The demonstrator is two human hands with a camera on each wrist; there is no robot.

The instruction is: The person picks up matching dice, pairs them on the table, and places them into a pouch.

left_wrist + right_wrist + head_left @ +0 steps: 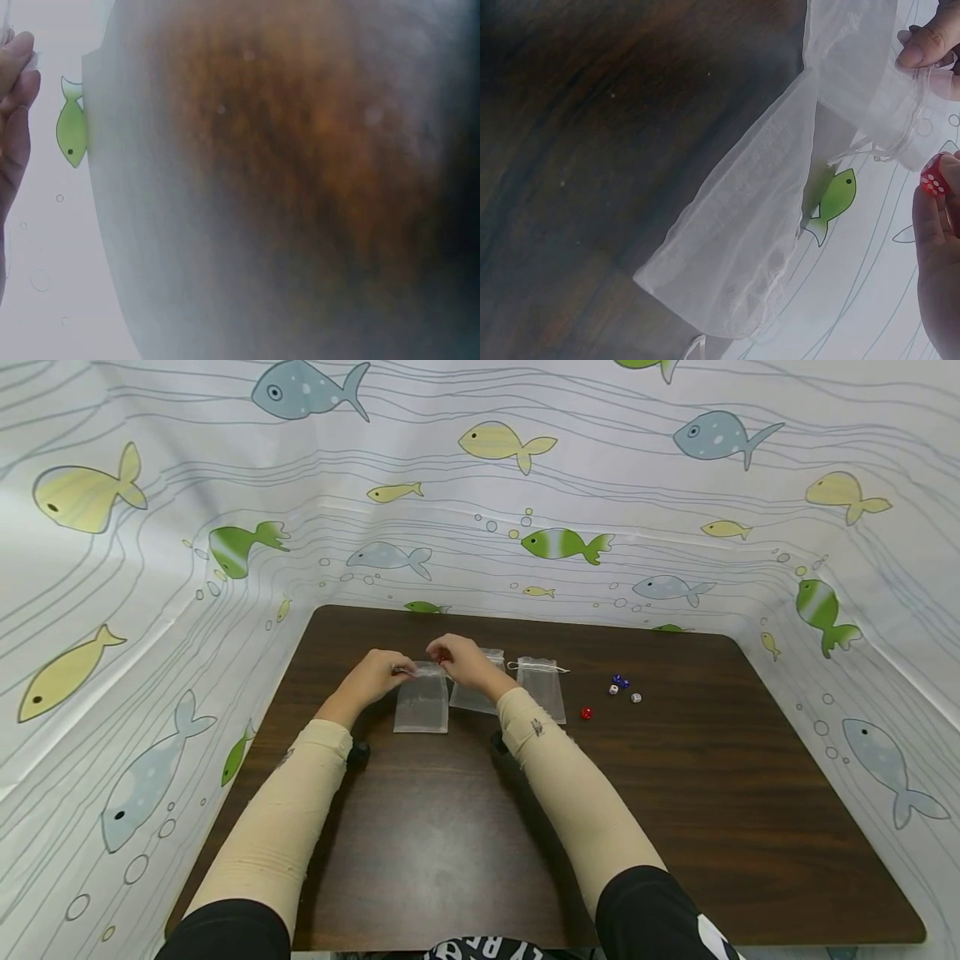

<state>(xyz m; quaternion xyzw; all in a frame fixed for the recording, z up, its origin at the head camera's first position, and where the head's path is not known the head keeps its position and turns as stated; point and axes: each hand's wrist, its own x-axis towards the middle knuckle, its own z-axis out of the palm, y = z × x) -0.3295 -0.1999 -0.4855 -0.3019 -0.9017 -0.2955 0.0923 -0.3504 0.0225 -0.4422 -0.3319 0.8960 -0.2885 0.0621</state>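
A sheer white drawstring pouch (422, 703) is pinched at its top edge by my left hand (375, 678). In the left wrist view only part of the left hand (16, 120) shows, at the far left edge. My right hand (467, 662) holds a red die (934, 177) with white dots between thumb and fingers, close to the pouch's mouth. Beneath the right hand lies a second sheer pouch (471, 700), partly covered by the forearm. To its right is a third pouch (542, 687), its white cord spread at the top.
Right of the pouches, another red die (587, 713) sits on the dark wooden table (705, 810). Beyond it are a white die (613, 689), a second white die (636, 697) and small blue dice (620, 681). A fish-patterned sheet (450, 518) stands around the table.
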